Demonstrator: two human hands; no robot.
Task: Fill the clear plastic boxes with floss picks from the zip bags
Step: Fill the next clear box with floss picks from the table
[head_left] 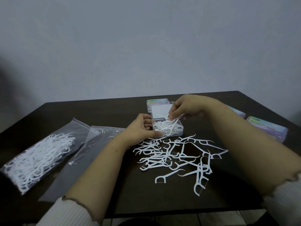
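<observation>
An open clear plastic box (180, 130) stands mid-table, its lid (161, 111) raised behind it and white floss picks inside. My left hand (141, 128) holds the box's left side, thumb along its front edge. My right hand (185, 108) hovers over the box and pinches a few floss picks (174, 119) just above it. A loose pile of floss picks (177, 157) is spread on the dark table (114, 185) in front of the box. At the left lie a zip bag full of picks (37, 160) and an emptied zip bag (91, 144).
A closed clear box (153, 101) sits behind the open one. Two more closed boxes with iridescent labels lie at the right, one (267, 129) near the table edge, the other (237, 111) partly behind my right forearm. A grey wall rises behind the table.
</observation>
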